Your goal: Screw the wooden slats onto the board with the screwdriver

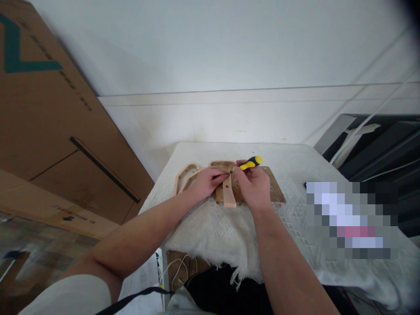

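Note:
My right hand (254, 186) is closed round a yellow and black screwdriver (251, 163), its handle pointing up to the right. The screwdriver's tip end is near a curved pale wooden piece (229, 194) that lies across a brown wooden board (277, 188). My left hand (208, 180) has its fingers pinched by the tip end, at the same piece; what they hold, if anything, is too small to make out. Left of the board lies another bent wooden piece (183, 176) with dark holes.
A white patterned cloth (292, 168) covers the table. Large cardboard boxes (72, 131) lean at the left, and a pale wall (210, 118) stands behind. On the right are a blurred-out item (341, 214) and dark panels (387, 148). White cables (179, 267) hang below the cloth.

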`<state>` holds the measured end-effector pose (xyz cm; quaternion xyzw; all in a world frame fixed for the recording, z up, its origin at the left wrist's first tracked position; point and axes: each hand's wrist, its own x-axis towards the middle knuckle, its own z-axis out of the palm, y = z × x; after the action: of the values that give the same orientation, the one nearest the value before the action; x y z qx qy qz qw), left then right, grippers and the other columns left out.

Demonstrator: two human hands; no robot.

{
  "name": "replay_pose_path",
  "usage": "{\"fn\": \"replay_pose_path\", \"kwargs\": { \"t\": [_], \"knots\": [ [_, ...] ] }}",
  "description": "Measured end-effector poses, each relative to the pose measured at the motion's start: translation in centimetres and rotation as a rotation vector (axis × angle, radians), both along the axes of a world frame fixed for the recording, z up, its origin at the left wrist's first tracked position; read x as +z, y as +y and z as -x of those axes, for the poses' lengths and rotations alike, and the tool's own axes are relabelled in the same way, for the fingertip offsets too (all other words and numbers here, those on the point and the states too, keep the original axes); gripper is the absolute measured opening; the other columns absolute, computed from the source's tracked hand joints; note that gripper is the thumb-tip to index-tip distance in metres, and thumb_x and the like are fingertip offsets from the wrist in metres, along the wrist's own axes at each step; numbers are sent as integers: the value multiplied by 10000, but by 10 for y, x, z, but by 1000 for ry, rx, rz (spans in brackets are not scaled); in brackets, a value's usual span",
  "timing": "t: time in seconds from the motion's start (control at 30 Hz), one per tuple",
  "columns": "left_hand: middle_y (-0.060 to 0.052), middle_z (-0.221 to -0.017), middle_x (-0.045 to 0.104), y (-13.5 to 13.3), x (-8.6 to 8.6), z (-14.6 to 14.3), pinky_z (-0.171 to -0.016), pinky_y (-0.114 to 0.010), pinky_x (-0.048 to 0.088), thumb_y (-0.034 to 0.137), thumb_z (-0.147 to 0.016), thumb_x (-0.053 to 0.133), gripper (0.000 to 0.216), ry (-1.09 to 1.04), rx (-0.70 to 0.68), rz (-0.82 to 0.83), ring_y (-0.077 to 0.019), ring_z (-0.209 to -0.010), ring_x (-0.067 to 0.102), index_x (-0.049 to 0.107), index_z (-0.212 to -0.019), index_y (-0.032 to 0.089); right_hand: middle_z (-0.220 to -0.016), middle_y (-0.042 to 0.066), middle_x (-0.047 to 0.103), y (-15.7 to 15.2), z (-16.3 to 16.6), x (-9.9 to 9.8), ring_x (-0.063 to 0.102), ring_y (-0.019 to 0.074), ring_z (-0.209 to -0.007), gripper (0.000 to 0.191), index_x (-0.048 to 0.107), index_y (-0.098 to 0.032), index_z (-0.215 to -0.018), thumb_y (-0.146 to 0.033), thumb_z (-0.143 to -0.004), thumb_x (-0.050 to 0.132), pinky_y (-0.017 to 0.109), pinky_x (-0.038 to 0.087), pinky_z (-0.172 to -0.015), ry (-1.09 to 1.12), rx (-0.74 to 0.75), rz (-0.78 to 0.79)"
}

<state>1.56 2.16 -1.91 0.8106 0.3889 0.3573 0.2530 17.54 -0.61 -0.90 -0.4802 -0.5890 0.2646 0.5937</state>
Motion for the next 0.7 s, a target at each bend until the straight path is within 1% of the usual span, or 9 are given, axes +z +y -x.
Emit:
{"fn": "replay_pose_path", "kwargs": {
  "t": [0.2, 0.3, 0.4, 0.7],
  "knots": [
    [-32, -727, 640, 1, -1, -1, -660, -249, 382, 306, -919, 522, 306, -16, -5, -6, -142, -700, 551, 706, -755, 124, -859, 101, 716, 0, -1, 0, 671, 204, -698, 295, 670, -147, -944, -392, -803, 584, 341, 537, -660, -77, -59, -28],
    [-36, -740, 650, 1, 0, -1, -666, -250, 389, 309, -922, 516, 307, -27, -14, -6, -143, -702, 553, 710, -771, 125, -826, 96, 711, 0, -1, -1, 667, 205, -680, 299, 670, -149, -938, -401, -804, 582, 337, 532, -640, -78, -52, -19],
    [-41, -762, 660, 0, 0, -1, -674, -256, 399, 317, -924, 509, 307, -20, 4, 6, -149, -714, 561, 718, -795, 132, -799, 89, 706, 0, -1, 0, 662, 205, -672, 294, 671, -152, -926, -402, -800, 582, 330, 524, -630, -86, -45, -16],
    [-41, -777, 660, 2, -3, 0, -689, -262, 407, 349, -924, 507, 317, 11, 23, -6, -155, -737, 570, 732, -836, 144, -774, 81, 699, 0, -2, 1, 658, 212, -673, 266, 675, -159, -889, -386, -796, 569, 344, 508, -665, -154, -89, -38]
  ]
}}
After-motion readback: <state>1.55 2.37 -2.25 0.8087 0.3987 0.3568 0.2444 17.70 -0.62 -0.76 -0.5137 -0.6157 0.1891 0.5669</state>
